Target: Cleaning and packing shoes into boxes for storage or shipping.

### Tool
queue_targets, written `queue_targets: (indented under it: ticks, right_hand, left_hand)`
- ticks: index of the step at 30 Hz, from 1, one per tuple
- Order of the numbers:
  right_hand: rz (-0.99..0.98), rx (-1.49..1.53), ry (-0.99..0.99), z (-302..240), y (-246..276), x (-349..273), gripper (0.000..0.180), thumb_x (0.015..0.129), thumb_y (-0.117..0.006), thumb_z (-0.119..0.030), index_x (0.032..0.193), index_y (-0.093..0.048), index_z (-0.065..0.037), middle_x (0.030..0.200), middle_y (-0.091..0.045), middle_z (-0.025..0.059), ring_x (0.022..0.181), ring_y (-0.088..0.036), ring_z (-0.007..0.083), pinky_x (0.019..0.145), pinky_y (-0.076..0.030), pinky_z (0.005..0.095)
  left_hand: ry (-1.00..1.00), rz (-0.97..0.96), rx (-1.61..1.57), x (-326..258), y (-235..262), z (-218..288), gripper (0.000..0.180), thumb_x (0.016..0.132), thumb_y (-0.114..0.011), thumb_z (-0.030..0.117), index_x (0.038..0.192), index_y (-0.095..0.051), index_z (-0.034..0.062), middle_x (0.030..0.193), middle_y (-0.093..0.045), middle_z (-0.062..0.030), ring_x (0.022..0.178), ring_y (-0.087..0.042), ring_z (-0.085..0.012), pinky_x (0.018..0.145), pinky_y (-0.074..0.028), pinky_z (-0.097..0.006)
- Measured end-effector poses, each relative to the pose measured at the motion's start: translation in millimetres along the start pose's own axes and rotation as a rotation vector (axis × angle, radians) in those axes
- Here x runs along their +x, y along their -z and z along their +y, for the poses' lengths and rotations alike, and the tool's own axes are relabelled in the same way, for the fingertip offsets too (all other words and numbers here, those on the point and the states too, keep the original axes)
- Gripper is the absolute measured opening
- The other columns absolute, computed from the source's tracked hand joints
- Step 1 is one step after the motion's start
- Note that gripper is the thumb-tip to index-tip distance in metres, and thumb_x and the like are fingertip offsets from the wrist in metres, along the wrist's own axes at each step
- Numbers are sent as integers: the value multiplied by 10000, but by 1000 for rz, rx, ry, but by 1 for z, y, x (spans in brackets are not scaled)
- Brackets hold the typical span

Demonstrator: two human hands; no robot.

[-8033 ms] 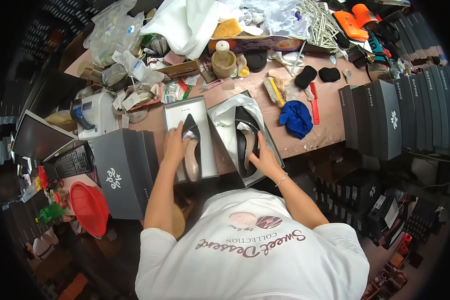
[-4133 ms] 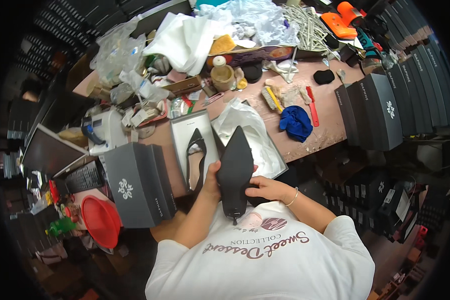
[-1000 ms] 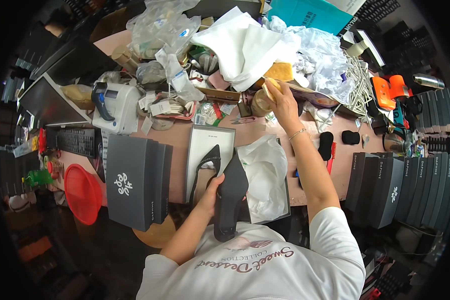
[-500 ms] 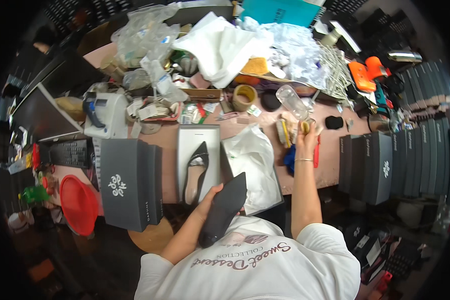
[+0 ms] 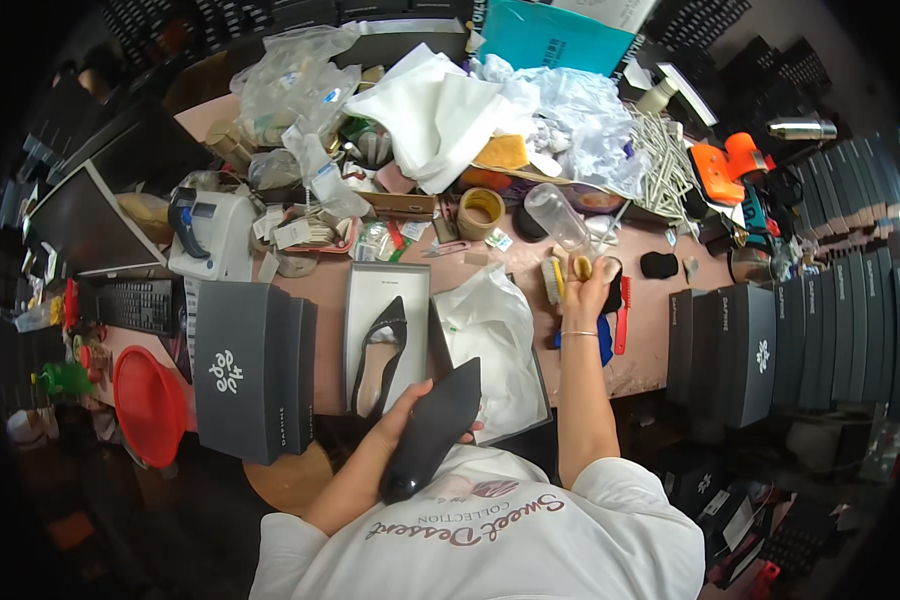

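Observation:
My left hand (image 5: 404, 411) is closed around a black pointed shoe (image 5: 433, 425), held tilted with its dark underside up in front of my shirt. Its mate, a black pointed shoe (image 5: 381, 352) with a beige lining, lies in an open box (image 5: 357, 285). Beside that, white tissue paper (image 5: 490, 335) fills the other box half. Out over the table, my right hand (image 5: 588, 292) is closed on a small yellowish-brown thing (image 5: 582, 267) with a rounded end; its kind is unclear. A yellow-bristled brush (image 5: 553, 279) lies just left of those fingers, a red brush (image 5: 622, 318) to the right.
Dark shoe boxes (image 5: 242, 370) stand at left, and more boxes (image 5: 735, 345) line the right. A tape roll (image 5: 481, 212), a clear plastic cup (image 5: 558, 214) and a black pad (image 5: 659, 264) sit behind the boxes. Crumpled paper and bags crowd the back. A red basin (image 5: 150, 400) stands left.
My right hand has moved left and slightly nearer, still closed on the yellowish-brown thing. My left hand and the shoe have shifted slightly left and down with the view.

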State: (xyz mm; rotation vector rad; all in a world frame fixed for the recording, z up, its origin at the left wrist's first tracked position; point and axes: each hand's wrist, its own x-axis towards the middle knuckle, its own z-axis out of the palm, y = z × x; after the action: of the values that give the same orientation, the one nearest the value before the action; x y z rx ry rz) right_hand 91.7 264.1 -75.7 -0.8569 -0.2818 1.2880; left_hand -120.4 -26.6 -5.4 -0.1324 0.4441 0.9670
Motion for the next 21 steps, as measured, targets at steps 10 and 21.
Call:
queue_targets:
  ticks: [10, 21]
  right_hand:
    - [-986, -1427, 911, 63, -106, 9, 432, 822, -658, -100, 1242, -557, -103, 1226, -520, 186, 1122, -520, 370, 920, -450, 402]
    - [-1292, -1319, 464, -41, -45, -235, 165, 826, -576, -86, 985, -540, -62, 862, -530, 127, 784, -570, 330, 637, -490, 424]
  left_hand:
    - [-279, 84, 75, -19, 30, 4, 734, 896, -439, 544, 1337, -393, -40, 1223, -531, -226, 961, -627, -331, 818, -545, -421]
    - [-396, 191, 193, -33, 10, -4, 588, 991, -354, 474, 1389, -377, 42, 1210, -565, -96, 1053, -587, -165, 894, -490, -294]
